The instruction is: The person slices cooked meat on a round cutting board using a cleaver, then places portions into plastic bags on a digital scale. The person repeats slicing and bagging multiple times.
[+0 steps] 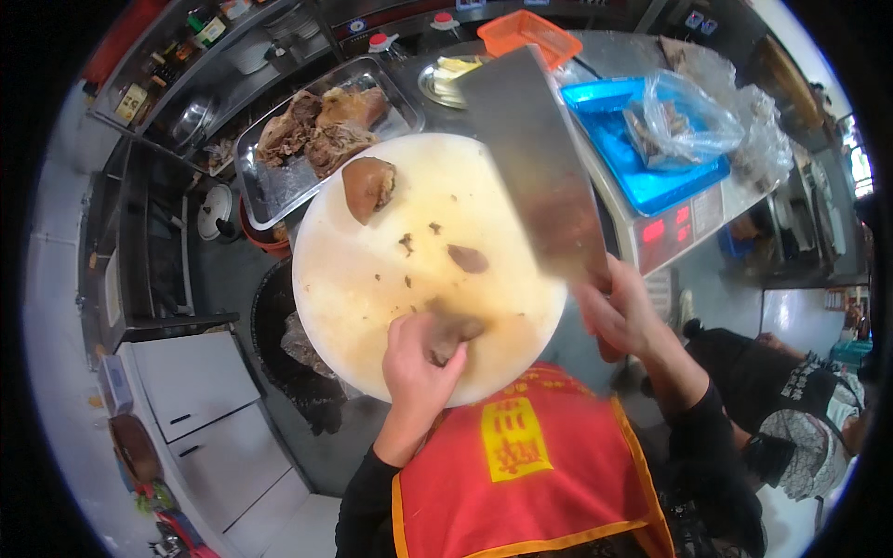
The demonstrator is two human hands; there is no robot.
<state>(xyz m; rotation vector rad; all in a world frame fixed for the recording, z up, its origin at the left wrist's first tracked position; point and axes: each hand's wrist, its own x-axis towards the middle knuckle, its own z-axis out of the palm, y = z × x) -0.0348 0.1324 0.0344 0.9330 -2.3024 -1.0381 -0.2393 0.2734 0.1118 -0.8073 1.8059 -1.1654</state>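
Note:
A round white cutting board [337, 256] lies before me, dotted with dark meat scraps. My left hand [417, 361] is closed on a small brown piece of meat [453, 336] near the board's front edge; that piece is blurred. In my right hand [621, 312] I grip a cleaver [535, 158], its broad blade raised above the board's right side. A flat slice of meat [468, 259] rests mid-board. Farther back sits a larger brown-skinned chunk of meat [368, 189].
Behind the board, a metal tray [400, 79] holds large cooked meat pieces [327, 139]. At right, a blue tray [609, 153] with a plastic bag [688, 116] sits on a scale [682, 226]. An orange basket [528, 35] stands behind. Another person [791, 409] is at far right.

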